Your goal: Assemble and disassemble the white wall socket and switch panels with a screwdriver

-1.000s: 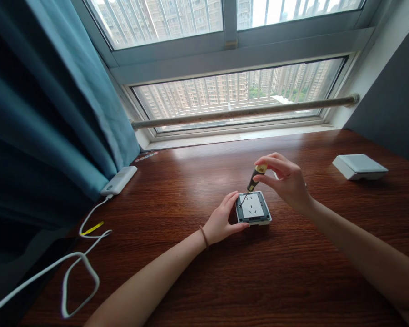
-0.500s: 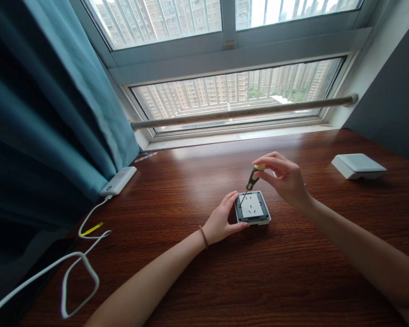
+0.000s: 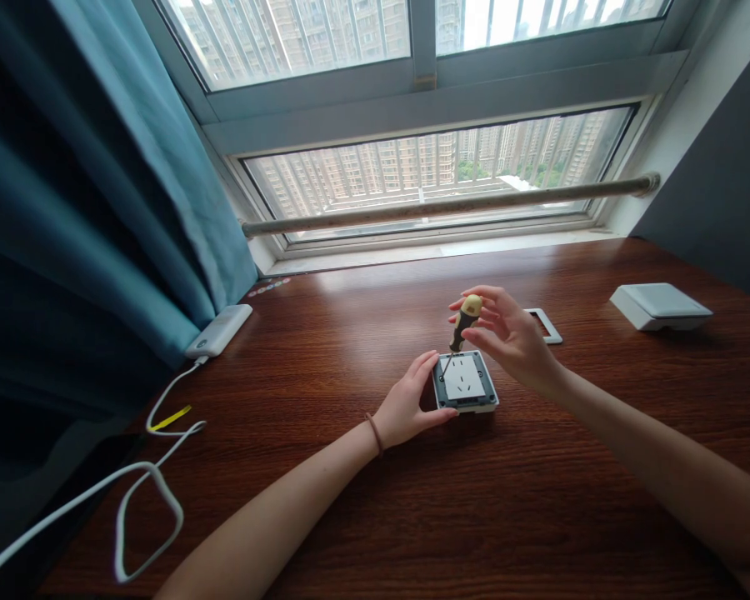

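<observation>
A white wall socket (image 3: pixel 463 377) with a grey surround sits in a shallow white box on the wooden table. My left hand (image 3: pixel 407 402) grips this socket by its left side, fingers at the far corner and thumb along the near edge. A screwdriver (image 3: pixel 466 321) with a black and cream handle leans over it, its tip at the screw on the socket's left side. Around that handle is my right hand (image 3: pixel 506 333), the fingers behind it and the thumb near its lower part. Partly hidden behind the right hand lies a white cover frame (image 3: pixel 553 340).
At the right stands another white box-shaped switch or socket (image 3: pixel 659 306). To the left, a white power bank or adapter (image 3: pixel 218 331) has a white cable (image 3: pixel 156 475) with a yellow tie (image 3: pixel 172 418). Beyond the table are a window rail (image 3: pixel 450 208) and a blue curtain (image 3: pixel 181 208).
My right hand has shifted slightly left and lower on the screwdriver, its fingers changing from a pinch at the top to a looser hold. The cover frame now shows more. My left hand holds its place.
</observation>
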Available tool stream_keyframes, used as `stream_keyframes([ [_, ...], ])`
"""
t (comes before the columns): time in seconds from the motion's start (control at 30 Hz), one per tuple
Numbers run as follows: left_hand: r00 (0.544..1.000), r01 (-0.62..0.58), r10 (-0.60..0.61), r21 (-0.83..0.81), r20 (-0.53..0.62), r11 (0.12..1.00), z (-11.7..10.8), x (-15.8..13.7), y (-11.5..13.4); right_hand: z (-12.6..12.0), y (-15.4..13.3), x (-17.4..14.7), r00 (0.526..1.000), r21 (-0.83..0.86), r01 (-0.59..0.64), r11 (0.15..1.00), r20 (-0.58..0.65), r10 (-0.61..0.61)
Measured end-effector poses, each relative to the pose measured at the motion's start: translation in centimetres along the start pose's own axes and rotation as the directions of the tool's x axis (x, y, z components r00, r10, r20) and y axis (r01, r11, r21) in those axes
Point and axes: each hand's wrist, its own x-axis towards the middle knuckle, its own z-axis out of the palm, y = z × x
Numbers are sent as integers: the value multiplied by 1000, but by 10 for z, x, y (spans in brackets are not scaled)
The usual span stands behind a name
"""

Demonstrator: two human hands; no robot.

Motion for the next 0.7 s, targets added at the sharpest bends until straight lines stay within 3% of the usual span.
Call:
stream_keyframes([
  [0.13,1000,0,0,3,1,1000,0,0,1,0,-3,1,988,-158,4,987,-154,-29],
  [0.4,1000,8,-8,-4,0,1000,0,0,1,-6,-10,3,997,-5,4,1000,73,-4],
  [0.6,1000,-1,1,2,-1,1000,-1,0,1,-2,-6,1,991,-202,81,976,-92,-102],
  [0.7,1000,9,-9,4,3,1000,-1,0,1,-5,-6,3,980,-270,45,962,-174,-95],
])
